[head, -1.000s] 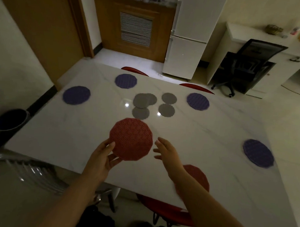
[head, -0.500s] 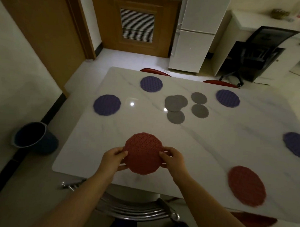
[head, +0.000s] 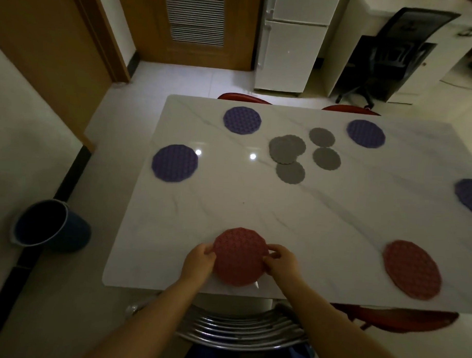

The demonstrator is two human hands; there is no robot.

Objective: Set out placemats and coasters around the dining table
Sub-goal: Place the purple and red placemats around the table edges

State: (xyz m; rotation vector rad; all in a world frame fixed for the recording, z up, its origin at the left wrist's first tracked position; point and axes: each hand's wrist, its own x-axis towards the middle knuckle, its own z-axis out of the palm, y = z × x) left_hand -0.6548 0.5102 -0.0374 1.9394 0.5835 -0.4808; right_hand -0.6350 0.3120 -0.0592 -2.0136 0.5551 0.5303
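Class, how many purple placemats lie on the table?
4 purple placemats: far-left corner, left edge, far right, one cut off by the picture's right border; others may lie beyond it.

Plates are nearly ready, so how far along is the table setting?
Done: four purple placemats lie along the far and side edges, and one red placemat lies near the front edge. In hand: the left hand and right hand grip a second red placemat by its rim at the front edge. Left: the grey coasters sit bunched mid-table, not yet shared out.
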